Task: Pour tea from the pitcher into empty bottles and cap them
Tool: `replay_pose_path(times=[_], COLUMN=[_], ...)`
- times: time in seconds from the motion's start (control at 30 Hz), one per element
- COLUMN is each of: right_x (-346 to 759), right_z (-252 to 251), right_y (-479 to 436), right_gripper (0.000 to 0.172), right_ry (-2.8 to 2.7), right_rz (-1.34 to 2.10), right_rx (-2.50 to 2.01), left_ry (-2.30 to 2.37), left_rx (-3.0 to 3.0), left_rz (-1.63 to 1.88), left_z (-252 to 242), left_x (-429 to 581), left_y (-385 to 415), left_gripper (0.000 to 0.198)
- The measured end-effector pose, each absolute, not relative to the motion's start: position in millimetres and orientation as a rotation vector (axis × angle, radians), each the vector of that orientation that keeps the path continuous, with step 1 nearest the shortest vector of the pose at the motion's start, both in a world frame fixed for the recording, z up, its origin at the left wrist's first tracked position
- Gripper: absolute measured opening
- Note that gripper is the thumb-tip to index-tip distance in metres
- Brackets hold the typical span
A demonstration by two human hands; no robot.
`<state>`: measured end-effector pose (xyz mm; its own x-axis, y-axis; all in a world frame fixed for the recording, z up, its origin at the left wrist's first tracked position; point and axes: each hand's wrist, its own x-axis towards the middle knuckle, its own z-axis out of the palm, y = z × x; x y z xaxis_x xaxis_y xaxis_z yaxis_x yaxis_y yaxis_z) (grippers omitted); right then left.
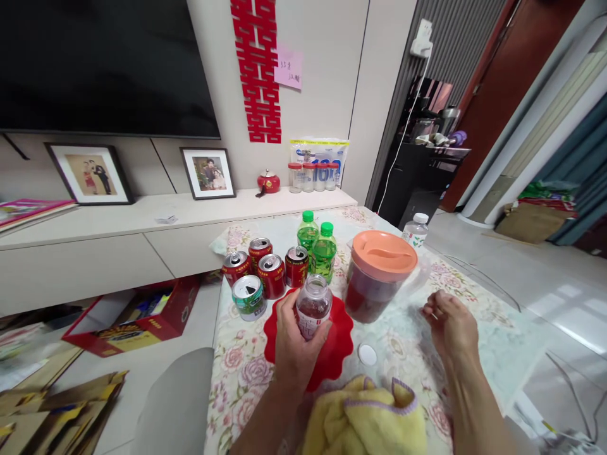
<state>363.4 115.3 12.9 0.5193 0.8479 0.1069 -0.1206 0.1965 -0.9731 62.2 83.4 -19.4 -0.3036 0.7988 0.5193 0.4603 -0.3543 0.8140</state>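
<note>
My left hand [298,344] is wrapped round a clear bottle [313,302] with no cap, its mouth facing up. The bottle stands over a red scalloped plate [339,341]. Right of the plate, my right hand [450,325] is over the tablecloth, fingers curled in, with nothing visible in them. A white cap [367,354] lies flat between the hands. Behind the plate is a lidded pitcher [372,291] with an orange top and dark contents. A yellow cloth [365,420] is bunched at the near edge.
Several red cans [272,276] and a green can [249,298] stand at left, beside two green-capped bottles [324,253]. A white-capped bottle [416,230] is behind the pitcher. Lidded jars [308,178] line the cabinet. A grey stool [175,404] and red box [165,316] are left of the table.
</note>
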Motion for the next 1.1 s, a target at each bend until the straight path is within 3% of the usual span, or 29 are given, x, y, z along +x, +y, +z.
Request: replay_pose_path(times=[0.33, 0.57, 0.83, 1.1], right_x=[337, 319, 314, 317], right_z=[11, -3, 1, 9], right_y=[84, 88, 84, 82], right_gripper=[0.026, 0.052, 0.042, 0.029], right_ry=[-1.627, -2.039, -2.233, -2.251], right_rz=[1.241, 1.079, 0.973, 0.998], right_rx=[-1.397, -1.483, -1.486, -1.44], left_ry=[1.642, 1.738, 1.806, 1.735], left_rx=[1.622, 1.634, 1.583, 1.434], left_rz=[1.617, 1.527, 1.575, 1.601], left_z=[-11, 6, 8, 3], left_x=[62, 65, 80, 85], left_y=[81, 78, 79, 78], left_gripper=[0.07, 0.066, 0.076, 0.067])
